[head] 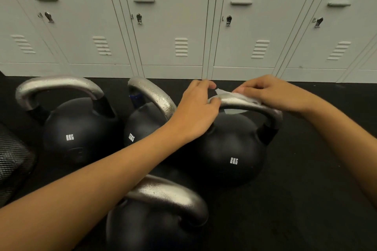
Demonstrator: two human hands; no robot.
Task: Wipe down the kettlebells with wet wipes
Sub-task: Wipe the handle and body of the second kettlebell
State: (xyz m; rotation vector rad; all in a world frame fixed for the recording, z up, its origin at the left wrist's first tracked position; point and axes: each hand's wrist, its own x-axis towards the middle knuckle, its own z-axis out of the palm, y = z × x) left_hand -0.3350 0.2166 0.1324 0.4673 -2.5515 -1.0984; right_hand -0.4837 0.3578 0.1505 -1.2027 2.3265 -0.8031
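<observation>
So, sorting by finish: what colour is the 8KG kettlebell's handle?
Silver-grey handle on a black body, head view.

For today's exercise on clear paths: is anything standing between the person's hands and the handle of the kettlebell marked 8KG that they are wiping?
Only the wet wipe, which is meant to be there. It lies draped over the top of the handle, with the left hand and right hand pinching it at either end. Nothing else visible blocks them.

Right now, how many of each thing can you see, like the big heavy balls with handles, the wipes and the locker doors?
Kettlebells: 4
Wet wipes: 1
Locker doors: 4 whole
Total: 9
</observation>
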